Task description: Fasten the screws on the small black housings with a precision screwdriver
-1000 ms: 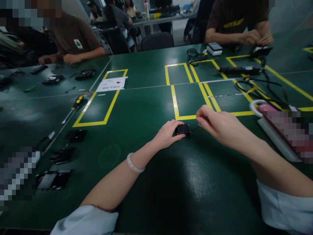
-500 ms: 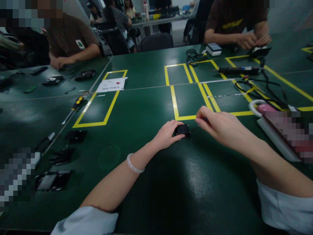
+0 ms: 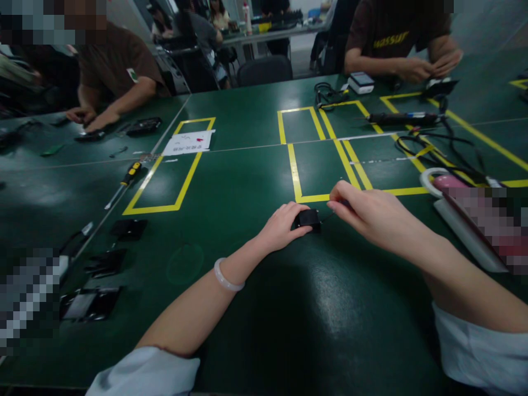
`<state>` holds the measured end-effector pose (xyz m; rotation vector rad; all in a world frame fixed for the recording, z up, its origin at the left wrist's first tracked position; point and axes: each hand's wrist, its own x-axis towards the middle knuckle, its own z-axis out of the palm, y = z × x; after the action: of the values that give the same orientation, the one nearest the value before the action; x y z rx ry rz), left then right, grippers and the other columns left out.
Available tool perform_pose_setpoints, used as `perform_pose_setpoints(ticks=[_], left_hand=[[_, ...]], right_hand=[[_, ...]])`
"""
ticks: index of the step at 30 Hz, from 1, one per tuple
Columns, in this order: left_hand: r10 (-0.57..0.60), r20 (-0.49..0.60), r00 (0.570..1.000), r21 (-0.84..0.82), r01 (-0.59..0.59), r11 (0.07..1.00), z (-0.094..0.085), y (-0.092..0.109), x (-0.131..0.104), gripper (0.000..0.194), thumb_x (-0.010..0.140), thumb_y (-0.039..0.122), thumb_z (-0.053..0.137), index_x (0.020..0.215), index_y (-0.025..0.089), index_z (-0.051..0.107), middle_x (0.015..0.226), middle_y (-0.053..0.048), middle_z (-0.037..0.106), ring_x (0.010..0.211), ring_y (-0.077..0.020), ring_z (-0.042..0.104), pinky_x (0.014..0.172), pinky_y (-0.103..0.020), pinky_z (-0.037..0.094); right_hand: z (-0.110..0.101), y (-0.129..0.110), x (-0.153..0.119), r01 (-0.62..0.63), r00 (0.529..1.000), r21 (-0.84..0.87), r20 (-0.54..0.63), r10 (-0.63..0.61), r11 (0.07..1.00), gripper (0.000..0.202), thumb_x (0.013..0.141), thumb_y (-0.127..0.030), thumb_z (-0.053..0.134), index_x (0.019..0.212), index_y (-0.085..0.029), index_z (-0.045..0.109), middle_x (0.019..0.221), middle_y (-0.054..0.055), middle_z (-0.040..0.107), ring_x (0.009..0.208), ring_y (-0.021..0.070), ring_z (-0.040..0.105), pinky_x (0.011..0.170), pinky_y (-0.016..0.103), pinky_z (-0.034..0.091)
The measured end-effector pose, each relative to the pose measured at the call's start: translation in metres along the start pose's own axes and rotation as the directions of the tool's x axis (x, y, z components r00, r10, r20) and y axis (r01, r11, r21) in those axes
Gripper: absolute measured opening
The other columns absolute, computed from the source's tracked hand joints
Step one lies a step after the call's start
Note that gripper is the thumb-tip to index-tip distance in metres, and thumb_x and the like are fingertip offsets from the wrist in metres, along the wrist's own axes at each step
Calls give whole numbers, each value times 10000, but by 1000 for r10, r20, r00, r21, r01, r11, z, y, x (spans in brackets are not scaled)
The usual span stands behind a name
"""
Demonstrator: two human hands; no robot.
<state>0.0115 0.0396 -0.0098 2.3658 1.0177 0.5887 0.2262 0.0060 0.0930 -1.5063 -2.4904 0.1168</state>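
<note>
A small black box-shaped part [image 3: 309, 219] rests on the green table [image 3: 284, 308], with bright dots at its corners. My left hand [image 3: 284, 225] pinches it from the left, the thumb along the near side and the fingers on the far side. Just right of it, my right hand [image 3: 355, 206] is closed around a thin-shafted tool [image 3: 328, 218] that looks like a small screwdriver. Its shaft points at the right side of the part; whether the tip touches cannot be made out. The tool's handle is mostly hidden in my fingers.
Several black parts [image 3: 99, 262] lie at the left, below a yellow-and-black screwdriver [image 3: 131, 174]. A soldering-iron-like tool [image 3: 404, 119] and coiled cables [image 3: 449, 148] lie right. A paper label [image 3: 188, 143] sits on yellow tape. Two people work across the table.
My right hand and the tool have shifted very slightly; my left hand and the black part stay put. The person at far left has moved both hands leftward onto a part.
</note>
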Motion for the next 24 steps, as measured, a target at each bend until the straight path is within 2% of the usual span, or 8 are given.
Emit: perform_pose_setpoints(ticks=[6, 12, 19, 24], left_hand=[[0, 6, 1000, -8, 0, 1000, -1, 1, 0, 337, 894, 376, 579, 1180, 207, 520, 1155, -82, 571, 1071, -247, 534, 937, -392, 440], [5, -4, 1000, -8, -5, 1000, 0, 1, 0, 352, 891, 374, 587, 1188, 200, 514, 1138, -80, 573, 1058, -244, 534, 930, -387, 441], [2, 3, 1000, -5, -2, 1000, -1, 2, 1, 339, 896, 376, 579, 1181, 203, 515, 1142, -80, 571, 1058, -244, 538, 928, -387, 444], [7, 9, 1000, -5, -6, 1000, -1, 2, 1, 345, 896, 384, 577, 1181, 200, 513, 1141, -81, 571, 1069, -245, 535, 935, -389, 443]], right_hand=[[-2, -1, -1, 6, 1000, 61, -1, -6, 998, 140, 953, -327, 364, 1001, -220, 440, 709, -14, 594, 584, 153, 552, 537, 264, 295], [-1, -1, 0, 10, 1000, 39, 7, -10, 999, 234, 970, -435, 337, 947, -229, 446, 675, -23, 572, 569, 153, 536, 526, 263, 287], [-1, 0, -1, -4, 1000, 44, -7, 5, 999, 166, 962, -338, 344, 1004, -215, 447, 707, -8, 592, 573, 157, 546, 530, 270, 291], [-2, 0, -1, -8, 1000, 44, -6, 9, 999, 213, 972, -401, 338, 969, -224, 454, 701, -11, 595, 594, 161, 558, 538, 270, 291]])
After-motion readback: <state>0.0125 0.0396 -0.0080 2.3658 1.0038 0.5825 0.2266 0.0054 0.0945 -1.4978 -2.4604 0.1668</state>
